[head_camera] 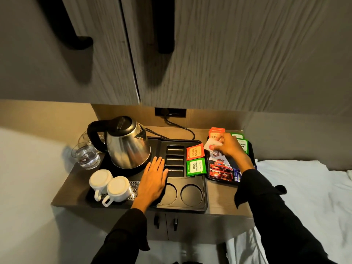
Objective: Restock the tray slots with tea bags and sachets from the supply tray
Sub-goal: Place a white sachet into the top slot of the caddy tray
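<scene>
A black hospitality tray (202, 204) lies on the shelf, with three narrow slots (175, 160) that hold nothing. An orange tea bag (195, 151) and a green tea bag (196, 167) sit in its right compartments. My left hand (153, 180) rests flat on the tray, fingers apart, beside the lowest slot. To the right, the supply tray (251, 149) holds orange tea bags (216, 131), green tea bags (242, 142), white sachets (219, 159) and red sachets (221, 172). My right hand (231, 147) is over it, pinching a white sachet (212, 144).
A steel kettle (127, 143) stands on the tray's left, its cord running to a wall socket (170, 112). Two upturned white cups (110, 186) sit at the front left, two glasses (85, 155) behind them. Two round recesses (191, 194) are at the front. White bedding (297, 187) lies at the right.
</scene>
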### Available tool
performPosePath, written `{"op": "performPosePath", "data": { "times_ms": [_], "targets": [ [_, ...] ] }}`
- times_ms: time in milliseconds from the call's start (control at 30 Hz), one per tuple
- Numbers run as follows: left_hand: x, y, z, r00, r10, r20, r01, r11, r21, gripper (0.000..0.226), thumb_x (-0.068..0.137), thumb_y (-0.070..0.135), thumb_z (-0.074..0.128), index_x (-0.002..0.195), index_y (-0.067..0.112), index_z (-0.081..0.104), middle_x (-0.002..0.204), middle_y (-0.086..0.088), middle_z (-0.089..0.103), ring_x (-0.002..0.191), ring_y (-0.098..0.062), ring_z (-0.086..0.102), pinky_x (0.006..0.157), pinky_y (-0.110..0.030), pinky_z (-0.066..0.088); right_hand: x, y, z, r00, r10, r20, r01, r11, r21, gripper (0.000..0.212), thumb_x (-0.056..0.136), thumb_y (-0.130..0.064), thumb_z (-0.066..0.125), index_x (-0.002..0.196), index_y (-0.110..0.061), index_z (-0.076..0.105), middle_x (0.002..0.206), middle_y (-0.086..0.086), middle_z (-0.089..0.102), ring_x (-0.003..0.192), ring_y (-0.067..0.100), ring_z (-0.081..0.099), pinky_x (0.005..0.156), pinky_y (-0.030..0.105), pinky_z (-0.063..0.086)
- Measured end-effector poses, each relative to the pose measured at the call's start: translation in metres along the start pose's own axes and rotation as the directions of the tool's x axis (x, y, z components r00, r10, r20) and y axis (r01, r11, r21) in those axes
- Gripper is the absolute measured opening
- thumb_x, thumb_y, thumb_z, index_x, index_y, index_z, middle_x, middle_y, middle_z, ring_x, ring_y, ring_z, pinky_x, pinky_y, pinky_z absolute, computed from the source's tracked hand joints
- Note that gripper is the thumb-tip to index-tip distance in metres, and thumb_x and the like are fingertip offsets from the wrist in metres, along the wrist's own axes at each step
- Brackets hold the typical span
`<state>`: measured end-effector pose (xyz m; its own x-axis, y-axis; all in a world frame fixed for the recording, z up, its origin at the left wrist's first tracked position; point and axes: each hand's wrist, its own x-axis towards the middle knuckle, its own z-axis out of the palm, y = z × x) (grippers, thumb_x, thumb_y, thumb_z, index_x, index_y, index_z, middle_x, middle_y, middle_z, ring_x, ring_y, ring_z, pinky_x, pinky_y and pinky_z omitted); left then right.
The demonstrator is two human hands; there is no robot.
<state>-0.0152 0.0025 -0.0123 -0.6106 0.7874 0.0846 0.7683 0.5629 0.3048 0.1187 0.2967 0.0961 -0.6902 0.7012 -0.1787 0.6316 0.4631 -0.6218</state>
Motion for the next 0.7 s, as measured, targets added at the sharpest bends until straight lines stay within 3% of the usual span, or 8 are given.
{"op": "performPosePath", "data": {
  "times_ms": [67, 167, 467, 600, 700],
  "targets": [
    [0.0, 0.0, 0.0, 1.0, 0.001, 0.008, -0.001, 1.0, 0.015, 0.056, 0.109, 0.039, 0.022, 0.159, 0.014, 0.02, 0.168, -0.007, 0.022, 0.157, -0.021, 0.009, 0.126, -0.039, 0.008, 0.005, -0.021, 0.004, 0.995, -0.096, -0.01, 0.097, 0.993, 0.071, 0.033, 0.079, -0.017, 0.084, 0.107, -0.018, 0.067, 0.103, 0.002, 0.067, 0.091, 0.02, 0.067, 0.077, 0.037, 0.058],
    [0.0, -0.001, 0.001, 1.0, -0.006, 0.023, 0.005, 0.999, 0.037, 0.056, 0.109, 0.039, 0.019, 0.159, 0.014, 0.016, 0.169, -0.007, 0.017, 0.157, -0.021, 0.005, 0.127, -0.039, 0.007, 0.012, -0.054, 0.029, 0.974, -0.194, 0.114, 0.192, 0.981, 0.023, 0.039, 0.084, -0.019, 0.08, 0.121, -0.012, 0.069, 0.115, 0.008, 0.071, 0.107, 0.025, 0.068, 0.089, 0.04, 0.058],
    [0.004, 0.001, -0.003, 0.998, -0.021, 0.059, 0.017, 0.998, 0.054, 0.056, 0.11, 0.039, 0.018, 0.16, 0.013, 0.014, 0.17, -0.007, 0.016, 0.157, -0.021, 0.006, 0.128, -0.04, 0.01, 0.016, -0.087, 0.101, 0.954, -0.217, 0.207, 0.266, 0.93, -0.254, 0.04, 0.094, -0.031, 0.068, 0.131, -0.018, 0.062, 0.132, 0.013, 0.062, 0.13, 0.033, 0.051, 0.105, 0.047, 0.037],
    [0.002, 0.003, -0.001, 0.999, -0.007, 0.054, 0.004, 0.998, 0.058, 0.056, 0.109, 0.039, 0.019, 0.16, 0.014, 0.015, 0.169, -0.007, 0.018, 0.157, -0.021, 0.007, 0.127, -0.039, 0.01, 0.013, -0.07, 0.088, 0.964, -0.261, 0.047, 0.262, 0.911, -0.318, 0.04, 0.099, -0.029, 0.058, 0.139, -0.022, 0.059, 0.138, 0.01, 0.049, 0.136, 0.031, 0.039, 0.111, 0.052, 0.032],
    [0.002, -0.006, -0.001, 1.0, -0.002, 0.012, 0.001, 0.995, 0.097, 0.056, 0.109, 0.038, 0.02, 0.159, 0.013, 0.018, 0.169, -0.007, 0.021, 0.157, -0.021, 0.01, 0.127, -0.041, 0.014, 0.007, -0.048, 0.063, 0.968, -0.245, -0.052, 0.238, 0.965, -0.107, 0.029, 0.101, -0.02, 0.055, 0.127, -0.021, 0.068, 0.131, 0.006, 0.06, 0.126, 0.026, 0.054, 0.105, 0.048, 0.046]
  ]
}}
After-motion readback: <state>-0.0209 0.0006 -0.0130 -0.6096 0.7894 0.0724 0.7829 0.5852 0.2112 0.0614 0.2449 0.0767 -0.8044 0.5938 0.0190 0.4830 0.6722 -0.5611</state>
